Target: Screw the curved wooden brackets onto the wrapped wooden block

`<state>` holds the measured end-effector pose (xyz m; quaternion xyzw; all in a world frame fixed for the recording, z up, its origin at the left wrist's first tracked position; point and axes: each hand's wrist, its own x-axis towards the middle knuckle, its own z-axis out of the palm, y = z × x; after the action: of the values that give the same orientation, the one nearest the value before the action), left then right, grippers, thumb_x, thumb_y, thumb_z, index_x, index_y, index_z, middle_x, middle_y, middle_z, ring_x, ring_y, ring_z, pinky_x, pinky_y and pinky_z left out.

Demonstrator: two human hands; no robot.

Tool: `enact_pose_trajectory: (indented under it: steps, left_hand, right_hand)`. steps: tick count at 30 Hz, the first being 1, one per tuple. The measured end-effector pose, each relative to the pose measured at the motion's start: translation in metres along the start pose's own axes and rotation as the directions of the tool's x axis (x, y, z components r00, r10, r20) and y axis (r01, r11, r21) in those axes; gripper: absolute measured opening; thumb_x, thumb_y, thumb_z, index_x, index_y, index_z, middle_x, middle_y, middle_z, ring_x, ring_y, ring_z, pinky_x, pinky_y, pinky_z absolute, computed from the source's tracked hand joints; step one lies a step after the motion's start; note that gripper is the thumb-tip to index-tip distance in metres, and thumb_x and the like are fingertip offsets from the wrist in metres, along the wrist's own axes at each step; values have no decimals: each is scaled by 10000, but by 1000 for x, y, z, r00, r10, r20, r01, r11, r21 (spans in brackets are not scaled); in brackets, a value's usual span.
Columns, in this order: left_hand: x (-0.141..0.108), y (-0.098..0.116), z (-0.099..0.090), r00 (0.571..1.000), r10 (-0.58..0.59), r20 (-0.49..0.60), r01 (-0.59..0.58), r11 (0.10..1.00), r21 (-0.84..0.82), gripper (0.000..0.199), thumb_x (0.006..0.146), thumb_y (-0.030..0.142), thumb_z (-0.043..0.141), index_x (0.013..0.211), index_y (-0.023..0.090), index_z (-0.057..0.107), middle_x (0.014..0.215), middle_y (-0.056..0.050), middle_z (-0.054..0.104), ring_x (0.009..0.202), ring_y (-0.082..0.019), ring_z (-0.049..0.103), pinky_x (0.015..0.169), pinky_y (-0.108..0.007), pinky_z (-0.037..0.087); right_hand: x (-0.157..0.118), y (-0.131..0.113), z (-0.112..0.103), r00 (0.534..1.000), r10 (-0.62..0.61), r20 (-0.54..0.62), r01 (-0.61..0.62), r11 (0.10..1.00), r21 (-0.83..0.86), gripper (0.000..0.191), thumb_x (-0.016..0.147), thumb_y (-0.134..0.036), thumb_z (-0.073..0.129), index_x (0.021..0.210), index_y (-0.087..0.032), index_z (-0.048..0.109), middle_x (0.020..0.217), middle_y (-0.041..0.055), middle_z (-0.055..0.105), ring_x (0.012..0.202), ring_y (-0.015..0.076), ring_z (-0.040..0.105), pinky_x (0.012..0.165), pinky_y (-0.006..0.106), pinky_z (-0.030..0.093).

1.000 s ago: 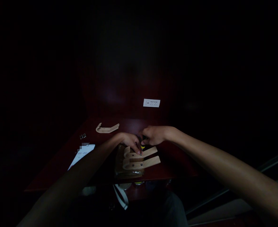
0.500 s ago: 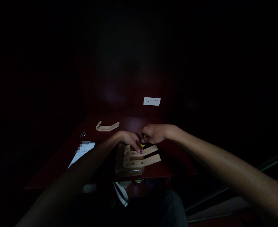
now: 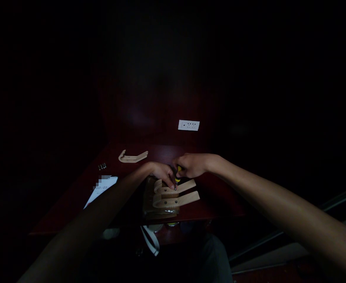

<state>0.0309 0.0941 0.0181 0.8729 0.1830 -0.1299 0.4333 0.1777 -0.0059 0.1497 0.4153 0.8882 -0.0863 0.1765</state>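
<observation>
Two curved wooden hooks lie side by side on a brown wrapped block [image 3: 149, 204]; the near hook [image 3: 187, 198] shows two dark holes. My right hand [image 3: 189, 165] is closed round a yellow and black screwdriver [image 3: 178, 180], its tip pointing down at the far hook [image 3: 190, 184]. My left hand [image 3: 165, 174] presses finger and thumb together at the far hook, beside a small shiny piece [image 3: 175, 189] under the screwdriver's tip. Whether those fingers grip the piece or the hook is too small to tell.
A third wooden hook [image 3: 133, 158] lies at the back left of the dark red table [image 3: 72, 202]. Several small metal pieces [image 3: 102, 166] and a lit white phone or sheet [image 3: 102, 190] are at the left. A white strap [image 3: 152, 240] hangs below the front edge.
My right hand has turned slightly on the screwdriver, showing more of its yellow handle. The whole view has shifted a little; the hooks and my left hand hold their places.
</observation>
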Motion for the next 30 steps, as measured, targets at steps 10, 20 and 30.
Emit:
enact_pose_trajectory:
  steps: [10, 20, 30]
  left_hand:
    - [2, 0, 1, 1000, 10, -12, -10, 1000, -7, 352, 719, 438, 697, 1009, 239, 713, 1016, 31, 714, 978, -166, 615, 864, -209, 424]
    - [0, -2, 2, 998, -34, -48, 35, 999, 18, 412, 701, 464, 699, 1044, 236, 700, 1026, 20, 710, 918, -158, 627, 795, -199, 447]
    - [-4, 7, 1, 999, -24, -38, 25, 1000, 18, 382, 723, 435, 694, 1041, 224, 703, 1040, 18, 710, 964, -168, 619, 848, -214, 426]
  right_hand:
    - [6, 0, 2, 998, 53, 29, -54, 997, 52, 381, 786, -339, 583, 1117, -150, 562, 970, 92, 652, 776, 184, 607, 588, 246, 407]
    - [6, -1, 3, 997, 69, 22, -69, 998, -4, 346, 855, -381, 495, 1019, -101, 615, 915, 128, 658, 757, 192, 605, 598, 263, 398]
    - [3, 1, 3, 999, 45, 4, -45, 999, -17, 340, 860, -384, 500, 1006, -110, 637, 873, 118, 664, 732, 187, 604, 602, 265, 395]
